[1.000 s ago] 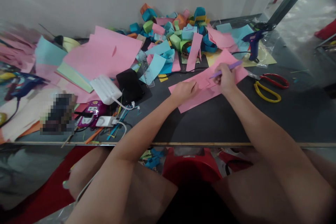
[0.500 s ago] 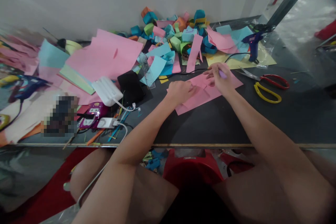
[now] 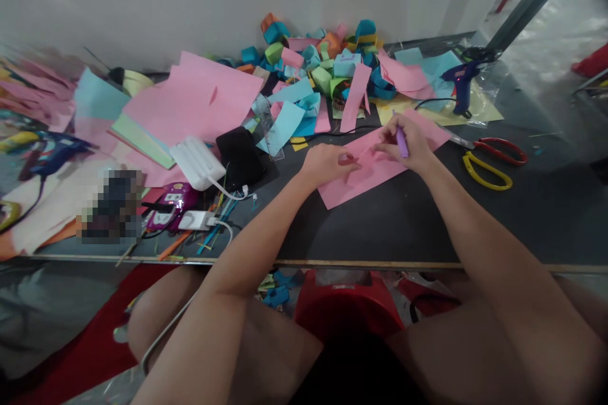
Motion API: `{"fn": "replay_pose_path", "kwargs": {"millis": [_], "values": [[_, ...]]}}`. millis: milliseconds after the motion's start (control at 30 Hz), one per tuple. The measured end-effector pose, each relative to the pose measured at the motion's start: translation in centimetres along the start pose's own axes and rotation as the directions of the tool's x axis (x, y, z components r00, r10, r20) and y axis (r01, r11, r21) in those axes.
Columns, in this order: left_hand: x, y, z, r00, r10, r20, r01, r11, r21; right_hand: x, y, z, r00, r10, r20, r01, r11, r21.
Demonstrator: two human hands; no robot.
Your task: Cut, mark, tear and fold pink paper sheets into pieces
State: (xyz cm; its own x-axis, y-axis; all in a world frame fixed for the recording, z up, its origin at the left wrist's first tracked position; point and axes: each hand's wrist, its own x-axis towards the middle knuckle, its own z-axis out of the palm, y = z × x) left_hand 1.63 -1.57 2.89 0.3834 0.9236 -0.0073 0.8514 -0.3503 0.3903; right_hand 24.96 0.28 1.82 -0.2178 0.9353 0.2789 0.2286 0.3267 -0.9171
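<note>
A sheet of pink paper lies at a slant on the dark table in front of me. My left hand rests over its left part, fingers bent and thumb closing on a smaller pink paper piece lying on the sheet. The edges of that piece blend into the sheet. My right hand is above the sheet's right part, with a purple pen tucked in the curled fingers. Its thumb and fingertips reach toward the smaller piece, whose contact with them is hard to make out.
Scissors with red and yellow handles lie to the right, near a blue glue gun. Folded paper pieces pile up behind. Left are large pink sheets, a white power adapter, a black pouch and another glue gun.
My right hand has turned, so the pen points more downward. Fingers of both hands have come closer together over the smaller piece. The sheet has shifted slightly right, and the view has moved a little.
</note>
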Motion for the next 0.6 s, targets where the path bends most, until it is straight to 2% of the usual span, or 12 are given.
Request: {"fn": "replay_pose_path", "kwargs": {"millis": [133, 233, 300, 367, 500, 600], "values": [[0.1, -0.6, 0.8, 0.984, 0.044, -0.17, -0.056, 0.996, -0.068, 0.4, 0.4, -0.5, 0.994, -0.031, -0.1, 0.041, 0.994, 0.099], [0.1, -1.2, 1.2, 0.956, 0.123, -0.266, -0.119, 0.992, 0.032, 0.2, 0.9, -1.2, 0.995, -0.081, -0.056, 0.08, 0.997, -0.021], [0.1, -1.5, 1.2, 0.95, 0.18, -0.253, -0.157, 0.982, 0.108, -0.2, 1.0, -1.6, 0.998, -0.067, 0.021, 0.07, 0.98, -0.187], [0.1, -1.7, 1.1, 0.953, 0.232, -0.194, -0.205, 0.967, 0.15, -0.5, 0.9, -1.8, 0.997, -0.031, 0.076, 0.052, 0.952, -0.303], [0.2, -1.9, 0.8, 0.958, 0.282, -0.054, -0.274, 0.954, 0.12, -0.7, 0.4, -1.6, 0.984, 0.011, 0.178, 0.061, 0.918, -0.393], [0.5, -2.1, 0.9, 0.97, 0.241, -0.043, -0.237, 0.968, 0.078, -0.7, 0.1, -1.6, 0.975, -0.004, 0.224, 0.11, 0.88, -0.462]]}}
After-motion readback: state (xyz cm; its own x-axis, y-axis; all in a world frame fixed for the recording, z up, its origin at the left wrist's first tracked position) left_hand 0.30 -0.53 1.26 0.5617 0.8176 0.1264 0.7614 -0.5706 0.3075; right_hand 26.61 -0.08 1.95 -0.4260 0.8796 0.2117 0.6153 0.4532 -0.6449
